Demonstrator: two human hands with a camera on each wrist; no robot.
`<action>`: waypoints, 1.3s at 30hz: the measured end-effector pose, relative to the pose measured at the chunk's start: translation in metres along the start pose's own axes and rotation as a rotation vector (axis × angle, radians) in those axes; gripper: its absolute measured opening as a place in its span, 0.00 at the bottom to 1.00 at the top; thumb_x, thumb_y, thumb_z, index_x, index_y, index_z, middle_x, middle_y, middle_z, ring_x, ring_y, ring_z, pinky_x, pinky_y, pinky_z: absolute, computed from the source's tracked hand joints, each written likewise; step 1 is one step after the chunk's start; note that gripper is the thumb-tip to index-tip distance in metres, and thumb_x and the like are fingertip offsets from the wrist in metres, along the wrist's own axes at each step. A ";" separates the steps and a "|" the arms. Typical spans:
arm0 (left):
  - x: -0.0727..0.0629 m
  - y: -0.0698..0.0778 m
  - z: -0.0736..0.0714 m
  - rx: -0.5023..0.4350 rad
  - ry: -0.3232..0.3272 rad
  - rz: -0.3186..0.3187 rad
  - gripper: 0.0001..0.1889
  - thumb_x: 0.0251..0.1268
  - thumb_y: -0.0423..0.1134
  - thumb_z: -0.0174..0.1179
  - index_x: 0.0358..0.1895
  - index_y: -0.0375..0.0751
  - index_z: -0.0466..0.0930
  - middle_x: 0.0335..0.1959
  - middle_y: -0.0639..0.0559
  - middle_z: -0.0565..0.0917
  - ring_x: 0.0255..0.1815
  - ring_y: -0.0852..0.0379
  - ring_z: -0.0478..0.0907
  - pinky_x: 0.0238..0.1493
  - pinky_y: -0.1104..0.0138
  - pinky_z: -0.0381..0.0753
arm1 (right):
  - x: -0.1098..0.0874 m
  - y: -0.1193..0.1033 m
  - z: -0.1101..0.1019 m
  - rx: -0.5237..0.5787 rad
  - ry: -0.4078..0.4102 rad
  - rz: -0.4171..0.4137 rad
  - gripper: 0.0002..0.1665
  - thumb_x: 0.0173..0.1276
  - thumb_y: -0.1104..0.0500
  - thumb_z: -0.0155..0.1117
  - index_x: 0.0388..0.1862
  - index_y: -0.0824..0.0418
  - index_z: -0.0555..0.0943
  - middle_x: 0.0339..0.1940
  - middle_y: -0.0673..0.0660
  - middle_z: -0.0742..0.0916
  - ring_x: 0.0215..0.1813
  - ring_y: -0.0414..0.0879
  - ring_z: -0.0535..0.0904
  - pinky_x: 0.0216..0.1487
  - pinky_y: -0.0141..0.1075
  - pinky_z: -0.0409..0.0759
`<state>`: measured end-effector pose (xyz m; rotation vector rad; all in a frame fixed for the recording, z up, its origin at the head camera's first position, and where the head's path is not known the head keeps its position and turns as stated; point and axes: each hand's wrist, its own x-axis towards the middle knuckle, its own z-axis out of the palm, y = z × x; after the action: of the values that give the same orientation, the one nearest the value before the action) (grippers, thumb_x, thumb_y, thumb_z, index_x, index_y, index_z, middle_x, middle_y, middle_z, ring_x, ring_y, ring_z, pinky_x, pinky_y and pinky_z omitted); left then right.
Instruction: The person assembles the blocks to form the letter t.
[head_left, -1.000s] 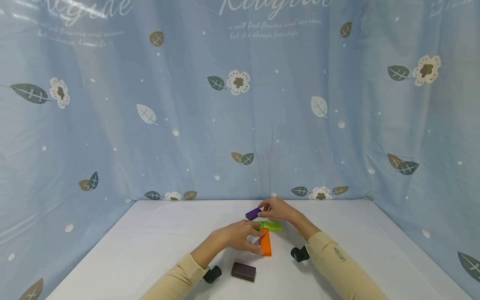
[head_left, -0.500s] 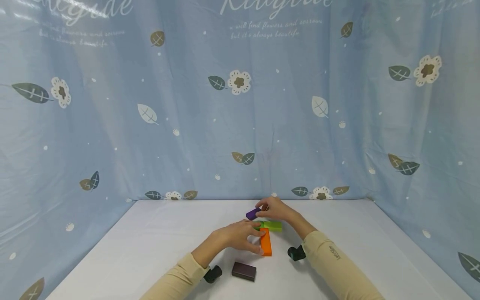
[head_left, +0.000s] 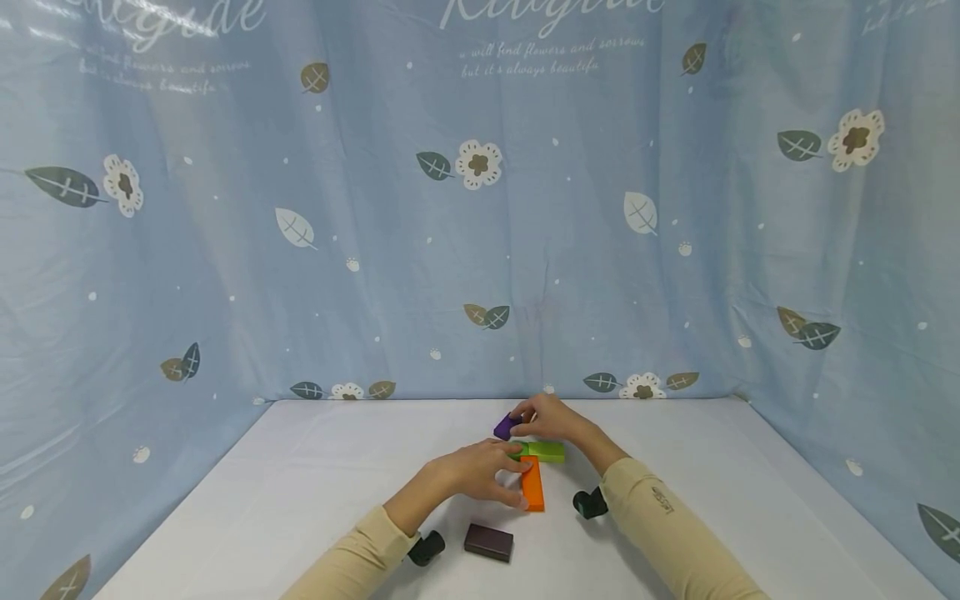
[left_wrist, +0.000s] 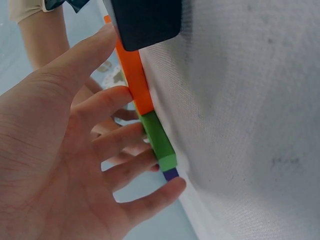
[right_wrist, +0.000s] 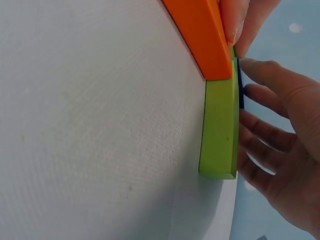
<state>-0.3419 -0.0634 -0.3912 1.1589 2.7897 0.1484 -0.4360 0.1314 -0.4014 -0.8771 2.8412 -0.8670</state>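
My left hand (head_left: pixel 480 473) spreads its fingers along the side of an orange block (head_left: pixel 533 488) and a green block (left_wrist: pixel 158 136) at its far end. The thumb touches the orange block near its close end. Across that far end, a lime-green block (head_left: pixel 550 452) extends to the right, in line with the green one. Just beyond them, my right hand (head_left: pixel 553 418) pinches a small purple block (head_left: pixel 503 427) between thumb and index finger. In the right wrist view only a thin dark edge of the purple block (right_wrist: pixel 241 90) shows behind the lime-green block.
A dark brown block (head_left: pixel 489 542) lies by itself on the white table (head_left: pixel 322 467), nearer to me. Black wrist-worn devices (head_left: pixel 426 548) hang under both sleeves. A blue patterned curtain (head_left: pixel 390 275) rises behind the table and along its sides.
My right hand has shifted slightly left at the purple block, which has turned a little and moved slightly right. The right forearm has come left. The left hand stays on the orange and green blocks.
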 end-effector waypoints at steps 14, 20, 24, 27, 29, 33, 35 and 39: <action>-0.001 0.000 0.000 -0.011 -0.002 0.010 0.34 0.60 0.64 0.61 0.68 0.56 0.73 0.75 0.49 0.66 0.75 0.47 0.64 0.72 0.51 0.67 | 0.010 -0.007 0.007 -0.134 0.025 0.134 0.40 0.53 0.38 0.75 0.59 0.60 0.80 0.48 0.57 0.87 0.46 0.47 0.81 0.53 0.44 0.83; -0.002 0.002 -0.002 0.004 -0.002 0.017 0.34 0.61 0.63 0.62 0.67 0.53 0.73 0.75 0.48 0.66 0.75 0.48 0.64 0.73 0.53 0.66 | 0.011 -0.009 0.010 -0.153 0.038 0.160 0.40 0.54 0.39 0.75 0.59 0.61 0.80 0.47 0.56 0.87 0.45 0.46 0.81 0.53 0.44 0.84; -0.002 0.002 -0.003 0.006 -0.002 0.016 0.34 0.61 0.63 0.62 0.67 0.52 0.73 0.75 0.49 0.66 0.75 0.48 0.63 0.73 0.53 0.65 | 0.012 -0.012 0.011 -0.172 0.034 0.176 0.40 0.55 0.38 0.74 0.59 0.61 0.79 0.48 0.56 0.86 0.46 0.47 0.81 0.53 0.45 0.84; -0.002 0.001 -0.003 0.008 0.002 0.017 0.34 0.61 0.63 0.62 0.67 0.51 0.73 0.75 0.49 0.66 0.75 0.48 0.63 0.73 0.54 0.66 | 0.012 -0.014 0.011 -0.177 0.030 0.177 0.39 0.55 0.39 0.75 0.58 0.62 0.80 0.50 0.57 0.86 0.47 0.48 0.82 0.53 0.45 0.84; -0.001 0.001 -0.002 0.005 0.004 0.016 0.34 0.61 0.63 0.62 0.67 0.51 0.73 0.75 0.49 0.66 0.75 0.48 0.64 0.73 0.54 0.66 | 0.013 -0.014 0.011 -0.177 0.023 0.172 0.38 0.55 0.40 0.75 0.57 0.62 0.80 0.50 0.57 0.86 0.46 0.48 0.82 0.52 0.44 0.84; -0.001 0.001 -0.001 -0.001 0.009 0.020 0.34 0.61 0.64 0.62 0.67 0.52 0.73 0.75 0.48 0.66 0.74 0.47 0.65 0.73 0.54 0.67 | 0.013 -0.010 0.011 -0.169 0.010 0.148 0.37 0.54 0.42 0.77 0.58 0.62 0.81 0.50 0.57 0.86 0.46 0.47 0.81 0.52 0.42 0.84; -0.001 0.001 -0.001 0.000 0.011 0.024 0.34 0.61 0.63 0.62 0.67 0.52 0.73 0.74 0.48 0.67 0.74 0.48 0.65 0.73 0.54 0.67 | 0.013 -0.006 0.010 -0.152 0.006 0.131 0.37 0.54 0.44 0.77 0.58 0.62 0.81 0.50 0.56 0.86 0.45 0.45 0.80 0.53 0.41 0.84; -0.001 0.000 0.000 0.004 0.014 0.026 0.34 0.61 0.63 0.62 0.68 0.53 0.73 0.74 0.48 0.67 0.74 0.48 0.65 0.73 0.55 0.67 | 0.011 -0.002 0.008 -0.084 0.006 0.106 0.34 0.54 0.48 0.78 0.56 0.63 0.82 0.46 0.56 0.86 0.42 0.45 0.78 0.52 0.40 0.84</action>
<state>-0.3409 -0.0638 -0.3908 1.2010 2.7894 0.1539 -0.4432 0.1202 -0.4057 -0.7247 2.9170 -0.7450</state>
